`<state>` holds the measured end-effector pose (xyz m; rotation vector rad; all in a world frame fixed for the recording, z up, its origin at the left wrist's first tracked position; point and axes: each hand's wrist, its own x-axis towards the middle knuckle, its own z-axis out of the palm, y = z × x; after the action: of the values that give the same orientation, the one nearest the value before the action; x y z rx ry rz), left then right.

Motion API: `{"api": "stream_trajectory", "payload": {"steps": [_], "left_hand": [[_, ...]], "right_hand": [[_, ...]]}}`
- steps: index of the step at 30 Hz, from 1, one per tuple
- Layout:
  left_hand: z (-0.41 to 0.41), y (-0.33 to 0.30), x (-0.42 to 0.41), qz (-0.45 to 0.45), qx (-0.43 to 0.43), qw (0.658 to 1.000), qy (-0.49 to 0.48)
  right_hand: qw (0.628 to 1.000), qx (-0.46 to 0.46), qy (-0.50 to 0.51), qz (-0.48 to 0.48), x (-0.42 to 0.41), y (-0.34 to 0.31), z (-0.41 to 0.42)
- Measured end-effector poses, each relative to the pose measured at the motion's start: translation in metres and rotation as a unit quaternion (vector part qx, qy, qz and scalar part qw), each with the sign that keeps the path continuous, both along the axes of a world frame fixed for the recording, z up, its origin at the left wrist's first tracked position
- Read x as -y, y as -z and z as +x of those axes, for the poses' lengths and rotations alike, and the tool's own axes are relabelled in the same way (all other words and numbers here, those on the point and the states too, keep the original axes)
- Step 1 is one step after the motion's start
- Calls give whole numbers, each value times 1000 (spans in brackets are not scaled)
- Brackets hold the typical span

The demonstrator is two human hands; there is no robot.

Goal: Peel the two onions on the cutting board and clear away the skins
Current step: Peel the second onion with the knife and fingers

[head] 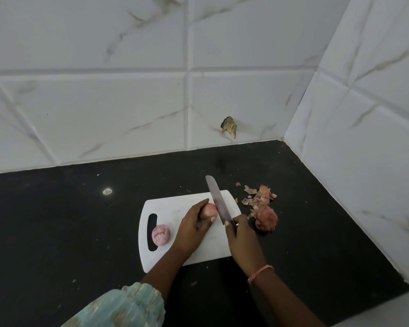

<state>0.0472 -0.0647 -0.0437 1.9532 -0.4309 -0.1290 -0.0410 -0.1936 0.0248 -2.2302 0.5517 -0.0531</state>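
A white cutting board (168, 204) lies on the black counter. My left hand (193, 226) grips a pinkish onion (210, 210) near the board's far right part. My right hand (242, 234) holds a knife (217, 199) by its handle, the blade lying right beside that onion and pointing away from me. A second onion (161, 234), pale purple and peeled, sits on the board's left side by the handle slot. A heap of reddish onion skins (261, 206) lies on the counter just right of the board.
The black counter (69, 220) ends at white tiled walls (128, 102) behind and to the right, forming a corner. A brown scrap (229, 126) sticks on the back wall. A small white spot (107, 191) marks the counter left of the board.
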Motion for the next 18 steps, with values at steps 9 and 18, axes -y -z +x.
{"api": "stream_trajectory", "payload": {"steps": [9, 18], "left_hand": [[0, 0, 1, -32, 4, 999, -28], [-7, -3, 4, 21, -4, 998, -57]], "right_hand": [[997, -69, -2, -34, 5, -2, 9], [972, -123, -70, -185, 5, -15, 9]]}}
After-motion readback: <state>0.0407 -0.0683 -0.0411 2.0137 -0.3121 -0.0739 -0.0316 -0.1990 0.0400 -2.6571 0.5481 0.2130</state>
